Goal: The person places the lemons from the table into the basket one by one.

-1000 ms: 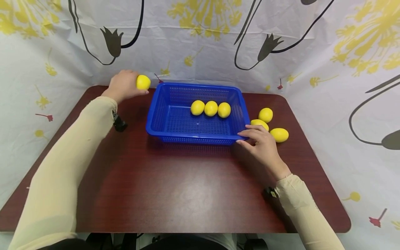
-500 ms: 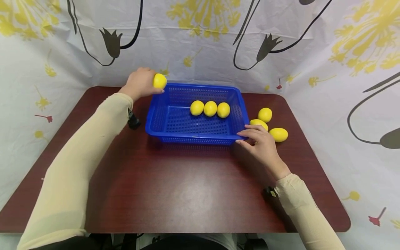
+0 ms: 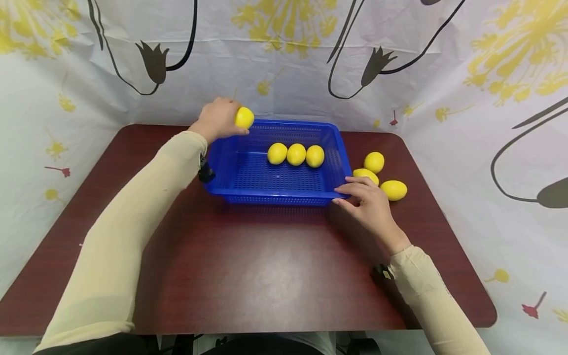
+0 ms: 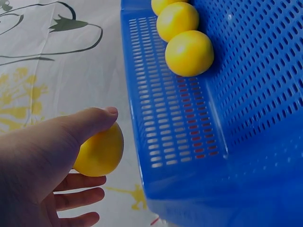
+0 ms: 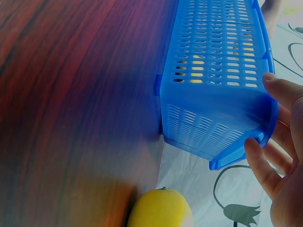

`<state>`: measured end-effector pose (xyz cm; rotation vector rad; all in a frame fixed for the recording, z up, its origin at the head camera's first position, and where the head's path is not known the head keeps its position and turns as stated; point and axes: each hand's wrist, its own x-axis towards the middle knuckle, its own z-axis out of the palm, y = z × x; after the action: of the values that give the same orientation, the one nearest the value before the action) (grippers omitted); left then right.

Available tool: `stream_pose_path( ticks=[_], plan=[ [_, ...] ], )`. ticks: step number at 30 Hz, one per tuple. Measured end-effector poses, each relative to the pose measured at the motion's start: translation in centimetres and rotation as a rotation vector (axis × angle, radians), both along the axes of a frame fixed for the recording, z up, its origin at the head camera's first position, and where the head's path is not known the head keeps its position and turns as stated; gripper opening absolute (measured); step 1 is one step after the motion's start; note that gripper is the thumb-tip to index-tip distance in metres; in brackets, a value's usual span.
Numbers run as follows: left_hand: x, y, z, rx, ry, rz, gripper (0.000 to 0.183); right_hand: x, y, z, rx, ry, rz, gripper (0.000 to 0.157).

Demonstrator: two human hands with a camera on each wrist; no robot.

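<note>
My left hand (image 3: 217, 120) grips a yellow lemon (image 3: 244, 118) above the back left part of a blue perforated plastic basket (image 3: 275, 193). In the left wrist view the thumb lies over this lemon (image 4: 102, 152), with the fingers on its other side. Inside the basket, a row of three lemons (image 3: 296, 154) sits right of centre, towards the back. My right hand (image 3: 370, 209) holds the basket's front right corner, thumb at the front and fingers over the rim, as the right wrist view also shows at the corner (image 5: 222, 104).
Three more lemons lie on the dark red-brown table (image 3: 266, 266) right of the basket: one at the back (image 3: 374, 162), one close to the basket wall (image 3: 366, 175), one farther right (image 3: 394, 190). A white flower-patterned cloth (image 3: 284, 74) hangs behind and at the sides.
My left hand has carried the lemon rightwards, from left of the basket to over its back left part. The right hand has stayed at the basket's corner.
</note>
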<state>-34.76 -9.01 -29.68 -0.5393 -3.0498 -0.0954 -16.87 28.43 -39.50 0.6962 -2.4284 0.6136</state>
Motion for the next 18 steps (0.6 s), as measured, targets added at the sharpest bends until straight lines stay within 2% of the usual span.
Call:
stream_pose_path(
  ticks=[9,14,18],
  plan=[
    [-0.5,1.7,-1.3,-0.050,-0.041,-0.044,0.074,-0.1,0.1,-0.1,-0.006,-0.008,0.001,0.032],
    [-0.8,2.4,-2.3,-0.091,-0.027,-0.080,0.072,-0.2,0.2,-0.2,-0.009,-0.013,-0.004,0.032],
    [-1.0,2.9,-2.9,-0.106,-0.065,-0.088,0.074,-0.2,0.3,-0.2,-0.010,-0.010,-0.003,0.033]
  ],
)
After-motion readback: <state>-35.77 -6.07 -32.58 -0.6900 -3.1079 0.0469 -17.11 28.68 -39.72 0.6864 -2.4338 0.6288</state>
